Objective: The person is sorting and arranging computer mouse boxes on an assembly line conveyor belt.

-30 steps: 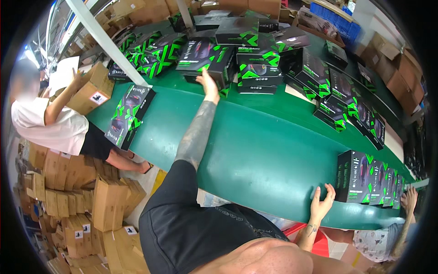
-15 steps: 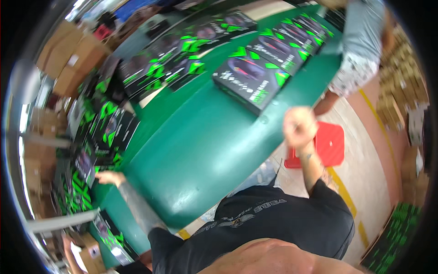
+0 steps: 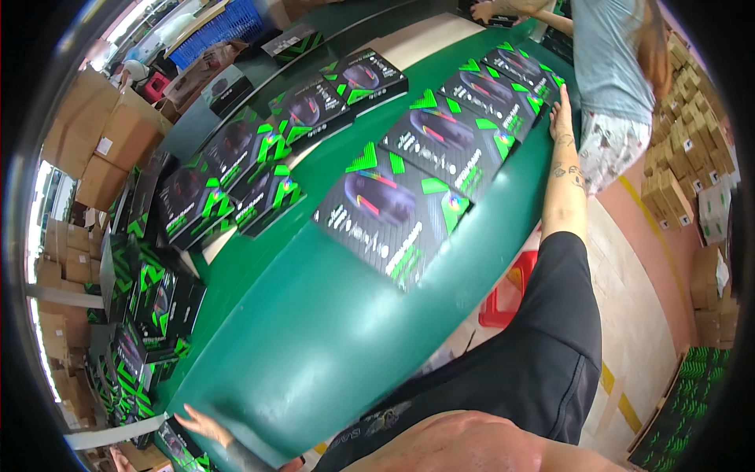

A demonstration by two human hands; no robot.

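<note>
A row of several flat black boxes with green accents, each printed with a computer mouse, runs across the green table (image 3: 314, 330). The nearest box (image 3: 385, 212) lies at mid-table. The row ends at the far box (image 3: 523, 69) on the right. My right arm is stretched far out, and my right hand (image 3: 561, 116) is beside that far box with its fingers extended, holding nothing; I cannot tell if it touches the box. At the lower left, my left hand (image 3: 206, 427) is open and empty over the table, near another black-and-green box (image 3: 181, 448).
More such boxes (image 3: 307, 114) stand in a second row behind, and stacks (image 3: 161, 303) line the left side. A person in a light blue shirt (image 3: 613, 55) stands at the far right. A red stool (image 3: 507, 295) is beside the table. Cartons (image 3: 684, 141) are piled at the right.
My right hand has reached away and up along the box row. My left hand has left the left-hand stack and come nearer. The view has shifted, and the row appears closer.
</note>
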